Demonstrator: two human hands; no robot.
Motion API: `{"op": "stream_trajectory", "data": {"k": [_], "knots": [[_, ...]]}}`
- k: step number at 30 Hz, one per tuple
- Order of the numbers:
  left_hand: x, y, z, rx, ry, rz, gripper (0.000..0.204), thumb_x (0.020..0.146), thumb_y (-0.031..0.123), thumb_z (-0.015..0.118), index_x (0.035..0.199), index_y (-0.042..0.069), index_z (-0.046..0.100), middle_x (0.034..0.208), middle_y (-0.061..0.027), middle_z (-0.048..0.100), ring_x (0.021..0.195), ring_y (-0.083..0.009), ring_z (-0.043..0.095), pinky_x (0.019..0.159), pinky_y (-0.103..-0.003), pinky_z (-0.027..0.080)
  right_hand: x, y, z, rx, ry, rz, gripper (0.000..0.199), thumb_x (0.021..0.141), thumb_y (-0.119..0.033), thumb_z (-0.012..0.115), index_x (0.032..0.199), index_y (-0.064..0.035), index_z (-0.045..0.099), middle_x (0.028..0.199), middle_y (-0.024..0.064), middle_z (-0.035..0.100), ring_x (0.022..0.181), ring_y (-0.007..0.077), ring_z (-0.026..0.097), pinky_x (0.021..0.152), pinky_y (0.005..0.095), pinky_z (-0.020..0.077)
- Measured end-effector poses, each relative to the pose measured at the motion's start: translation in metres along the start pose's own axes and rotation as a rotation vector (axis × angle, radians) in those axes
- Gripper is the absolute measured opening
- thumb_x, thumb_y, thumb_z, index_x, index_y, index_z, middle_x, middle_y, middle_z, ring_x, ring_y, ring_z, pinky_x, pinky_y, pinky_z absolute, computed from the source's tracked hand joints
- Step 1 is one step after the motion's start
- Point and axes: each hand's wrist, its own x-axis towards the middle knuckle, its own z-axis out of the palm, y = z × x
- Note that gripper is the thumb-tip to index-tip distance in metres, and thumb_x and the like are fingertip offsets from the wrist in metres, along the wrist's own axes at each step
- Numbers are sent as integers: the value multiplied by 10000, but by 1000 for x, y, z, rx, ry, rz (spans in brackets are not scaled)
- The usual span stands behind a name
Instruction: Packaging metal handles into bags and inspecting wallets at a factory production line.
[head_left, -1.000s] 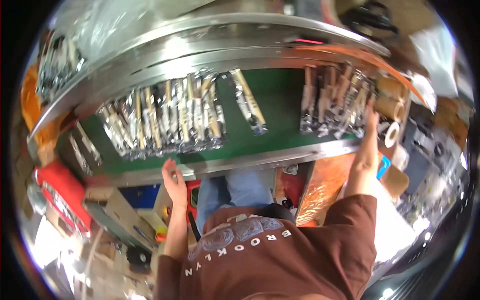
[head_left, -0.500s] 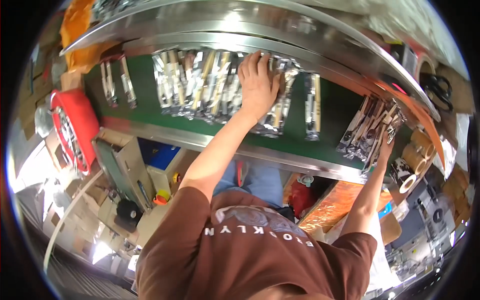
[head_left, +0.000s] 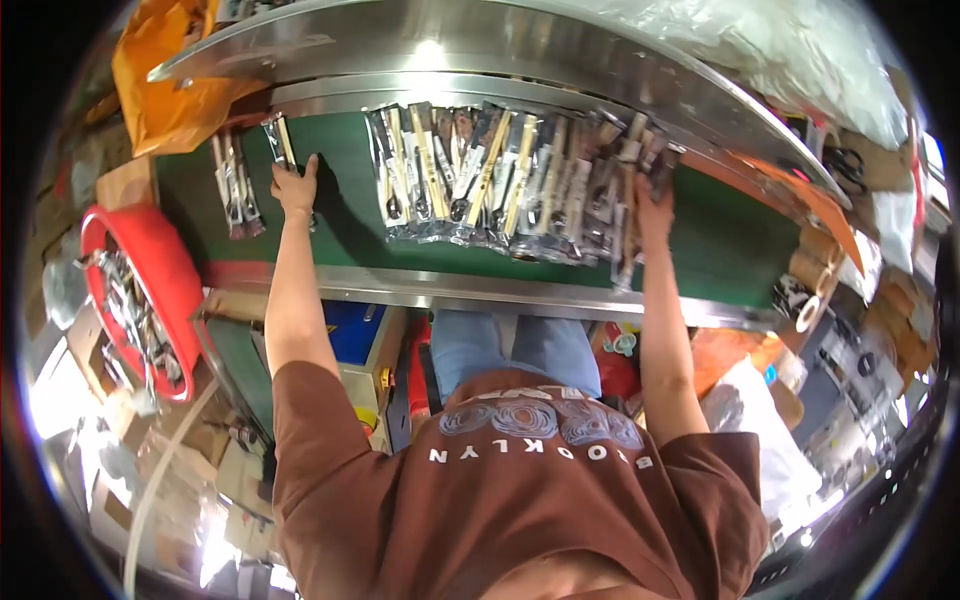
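Note:
Clear-wrapped cutlery packets [head_left: 455, 185], with spoons and wooden chopsticks showing inside, lie side by side in a long overlapping row on the green belt [head_left: 735, 240]. At the left, my left hand [head_left: 296, 190] is over a single cutlery packet [head_left: 283, 145]; its fingers are curled onto the packet while the thumb stands out to the side. My right hand [head_left: 655, 205] is closed around a bunch of dark-looking packets [head_left: 630, 165] at the row's right end, pressed up against it. The right fingers are partly hidden. A few more packets [head_left: 236, 185] lie left of my left hand.
A red basin [head_left: 185, 270] of loose metal cutlery stands at the left. Metal rails run along the belt's near edge [head_left: 400, 290] and far side [head_left: 430, 55]. Orange wrapping [head_left: 165, 90] hangs at far left; tape rolls [head_left: 815, 265] and scissors [head_left: 845, 165] are at right.
My left hand has left the row for the single packet at the left. My right hand has moved left, bringing the bunch from the far right to the row's end. The view has shifted.

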Motion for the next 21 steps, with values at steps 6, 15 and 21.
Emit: {"op": "stream_trajectory", "data": {"k": [6,15,21], "knots": [[-120,201,-20,-163,-617,8,1153,607,677,627,1341,-68,141,1343,-261,271,1238,-424,218,996,-528,225,-28,-37,47,-25,-46,25,1006,618,-617,645,1347,-32,274,1292,266,377,1213,408,344,1003,440,273],[-249,236,-20,-839,-1195,-78,1073,590,419,775,1334,-75,181,1318,-256,343,1249,-328,327,1035,-347,252,-87,24,-10,814,-695,780,657,838,-385,565,1317,-3,328,1237,117,487,1127,214,477,961,295,359],[-254,278,0,-1012,-1182,-181,993,662,402,742,1356,-22,173,1303,-224,363,1221,-284,352,1021,-347,274,-30,37,-35,774,-686,691,772,737,-737,394,1071,-60,558,847,29,578,703,81,528,537,242,427]]}}
